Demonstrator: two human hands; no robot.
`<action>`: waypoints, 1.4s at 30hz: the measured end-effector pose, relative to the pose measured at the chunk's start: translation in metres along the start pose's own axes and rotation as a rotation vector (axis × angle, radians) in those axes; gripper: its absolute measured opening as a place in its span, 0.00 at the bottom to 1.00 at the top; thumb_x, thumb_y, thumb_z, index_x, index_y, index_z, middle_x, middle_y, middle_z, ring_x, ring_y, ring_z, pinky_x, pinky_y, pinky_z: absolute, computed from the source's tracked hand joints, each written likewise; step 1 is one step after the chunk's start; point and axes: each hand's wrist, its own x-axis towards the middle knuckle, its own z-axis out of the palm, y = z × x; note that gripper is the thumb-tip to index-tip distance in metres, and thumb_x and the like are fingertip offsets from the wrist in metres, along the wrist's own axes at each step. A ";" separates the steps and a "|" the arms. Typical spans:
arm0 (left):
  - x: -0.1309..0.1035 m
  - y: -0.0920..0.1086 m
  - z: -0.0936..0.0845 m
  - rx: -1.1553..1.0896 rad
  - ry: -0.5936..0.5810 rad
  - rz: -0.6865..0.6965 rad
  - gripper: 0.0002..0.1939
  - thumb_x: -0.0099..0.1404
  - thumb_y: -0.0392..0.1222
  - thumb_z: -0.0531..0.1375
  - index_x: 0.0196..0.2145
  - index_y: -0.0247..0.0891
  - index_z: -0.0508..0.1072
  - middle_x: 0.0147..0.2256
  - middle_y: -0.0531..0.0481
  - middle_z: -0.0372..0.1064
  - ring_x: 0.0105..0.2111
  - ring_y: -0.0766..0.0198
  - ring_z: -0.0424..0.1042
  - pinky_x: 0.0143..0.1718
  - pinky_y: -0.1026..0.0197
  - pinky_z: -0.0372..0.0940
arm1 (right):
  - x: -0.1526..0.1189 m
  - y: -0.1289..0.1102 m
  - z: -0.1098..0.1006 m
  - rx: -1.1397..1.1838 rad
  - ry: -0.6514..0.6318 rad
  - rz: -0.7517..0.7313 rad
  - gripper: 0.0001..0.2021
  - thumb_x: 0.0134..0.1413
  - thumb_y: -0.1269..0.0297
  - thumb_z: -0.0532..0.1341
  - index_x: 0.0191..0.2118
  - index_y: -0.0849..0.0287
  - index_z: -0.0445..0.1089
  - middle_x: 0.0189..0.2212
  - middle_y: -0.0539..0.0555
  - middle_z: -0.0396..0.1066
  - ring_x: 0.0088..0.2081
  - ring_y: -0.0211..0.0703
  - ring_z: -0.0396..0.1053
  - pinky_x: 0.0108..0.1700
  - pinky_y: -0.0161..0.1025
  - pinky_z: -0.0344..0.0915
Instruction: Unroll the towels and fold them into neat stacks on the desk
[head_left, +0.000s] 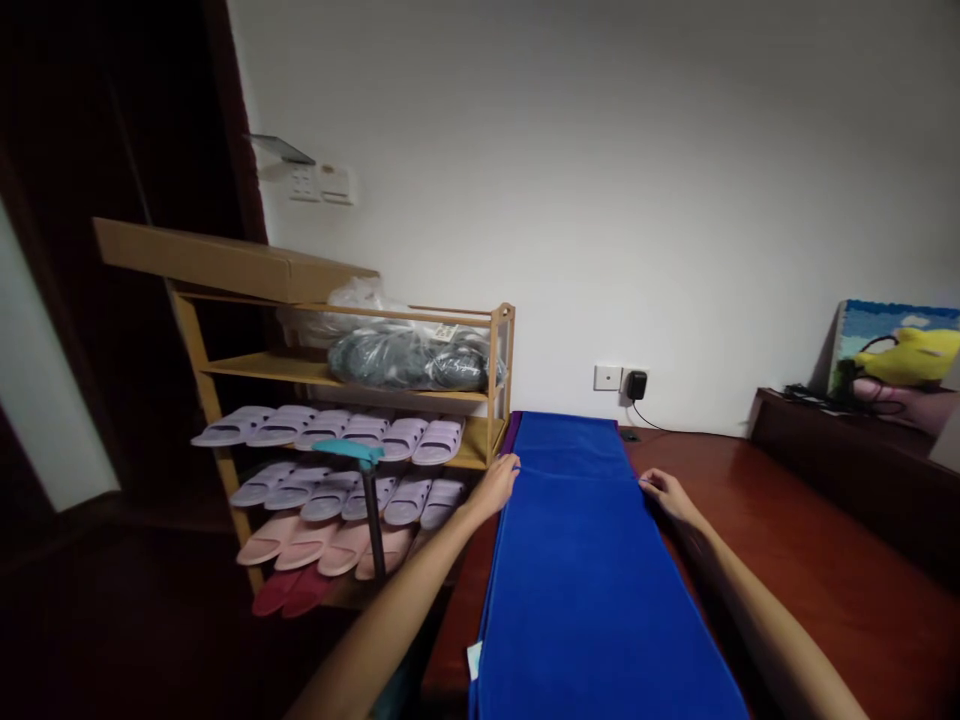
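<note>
A long blue cloth with purple edging lies folded in layers along a reddish-brown wooden tabletop. Its far end reaches close to the wall, and a crease crosses it between my hands. My left hand pinches the cloth's left edge. On the opposite side, my right hand has its fingers closed on the right edge at about the same distance. A small white label sticks out at the lower left edge. The near end of the cloth runs out of view.
Left of the table stands a wooden shoe rack with several slippers, bagged items and a cardboard box. A teal-topped handle rises before it. A black plug sits in the wall; a picture leans at right.
</note>
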 end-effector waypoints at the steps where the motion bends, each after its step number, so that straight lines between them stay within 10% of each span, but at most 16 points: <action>1: 0.000 -0.006 0.002 -0.006 -0.032 0.005 0.06 0.60 0.35 0.56 0.36 0.39 0.69 0.38 0.46 0.72 0.43 0.57 0.71 0.50 0.55 0.62 | 0.000 0.005 0.001 -0.019 -0.009 -0.012 0.23 0.40 0.38 0.60 0.25 0.57 0.64 0.24 0.51 0.69 0.28 0.43 0.67 0.33 0.40 0.64; 12: -0.013 -0.030 0.000 -0.099 -0.216 0.012 0.09 0.65 0.47 0.50 0.37 0.41 0.64 0.54 0.42 0.66 0.56 0.58 0.64 0.57 0.53 0.56 | -0.018 0.019 -0.008 -0.181 -0.088 -0.024 0.20 0.48 0.42 0.57 0.32 0.56 0.65 0.36 0.57 0.74 0.41 0.50 0.70 0.46 0.44 0.63; 42: -0.164 0.074 -0.032 0.295 -0.269 0.077 0.16 0.72 0.40 0.45 0.54 0.43 0.62 0.55 0.47 0.65 0.53 0.60 0.66 0.55 0.51 0.52 | -0.183 -0.059 -0.049 -0.159 -0.258 0.138 0.19 0.55 0.45 0.55 0.39 0.57 0.68 0.42 0.59 0.73 0.49 0.51 0.68 0.52 0.43 0.62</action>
